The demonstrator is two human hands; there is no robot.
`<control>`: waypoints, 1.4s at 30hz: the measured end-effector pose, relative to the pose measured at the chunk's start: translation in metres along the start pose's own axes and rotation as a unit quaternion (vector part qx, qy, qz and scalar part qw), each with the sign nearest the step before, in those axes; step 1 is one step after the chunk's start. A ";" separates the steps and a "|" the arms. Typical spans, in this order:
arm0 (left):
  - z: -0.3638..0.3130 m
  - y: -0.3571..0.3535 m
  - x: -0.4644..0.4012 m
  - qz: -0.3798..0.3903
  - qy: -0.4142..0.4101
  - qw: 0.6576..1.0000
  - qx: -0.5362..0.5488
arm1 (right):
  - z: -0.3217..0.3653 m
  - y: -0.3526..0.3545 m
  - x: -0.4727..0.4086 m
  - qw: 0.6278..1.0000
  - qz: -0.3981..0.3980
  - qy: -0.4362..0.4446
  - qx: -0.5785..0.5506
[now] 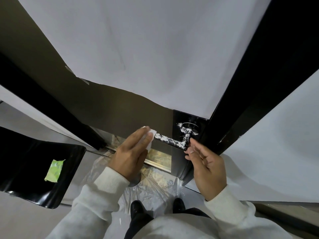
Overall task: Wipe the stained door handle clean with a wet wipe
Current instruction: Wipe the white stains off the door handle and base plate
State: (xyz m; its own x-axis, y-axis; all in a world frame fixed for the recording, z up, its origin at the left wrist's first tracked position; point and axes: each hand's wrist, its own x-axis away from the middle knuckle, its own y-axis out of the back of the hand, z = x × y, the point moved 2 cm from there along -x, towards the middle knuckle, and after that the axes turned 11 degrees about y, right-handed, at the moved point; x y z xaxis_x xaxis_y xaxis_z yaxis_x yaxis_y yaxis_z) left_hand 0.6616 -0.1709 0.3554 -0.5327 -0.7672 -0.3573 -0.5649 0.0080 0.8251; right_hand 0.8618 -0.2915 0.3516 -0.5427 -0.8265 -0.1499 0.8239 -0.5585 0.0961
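A black lever door handle point(172, 141) smeared with white stains juts left from its round black base point(189, 126) on the door. My left hand point(133, 150) holds a folded white wet wipe point(151, 135) against the handle's free left end, fingers fairly straight over the wipe. My right hand point(205, 163) hovers by the handle's bend, its fingertips touching or nearly touching the lever's underside, fingers relaxed and holding nothing.
A black chair seat point(25, 166) at the left carries a green wet-wipe pack point(54, 170). Clear plastic sheeting point(155, 185) covers the floor by my black shoes point(138, 208). White paper point(138, 49) is taped over the door above the handle; a black door frame point(250, 100) runs along the right.
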 end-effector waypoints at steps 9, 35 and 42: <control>-0.009 0.001 0.000 -0.031 0.033 0.999 0.014 | 0.000 0.000 0.001 1.000 0.005 0.001 -0.005; -0.040 -0.017 0.003 -0.093 0.234 0.965 0.079 | -0.006 0.002 0.000 1.000 0.018 0.001 -0.012; -0.045 0.006 -0.012 -0.049 0.277 0.948 0.149 | -0.007 0.004 -0.001 0.999 0.028 0.009 -0.013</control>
State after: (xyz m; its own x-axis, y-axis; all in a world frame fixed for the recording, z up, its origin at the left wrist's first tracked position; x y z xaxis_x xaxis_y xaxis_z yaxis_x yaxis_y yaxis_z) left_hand 0.6925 -0.1905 0.3839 -0.1023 -0.9920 -0.0741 -0.7919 0.0361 0.6096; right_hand 0.8668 -0.2930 0.3449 -0.4922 -0.8553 -0.1621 0.8573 -0.5085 0.0801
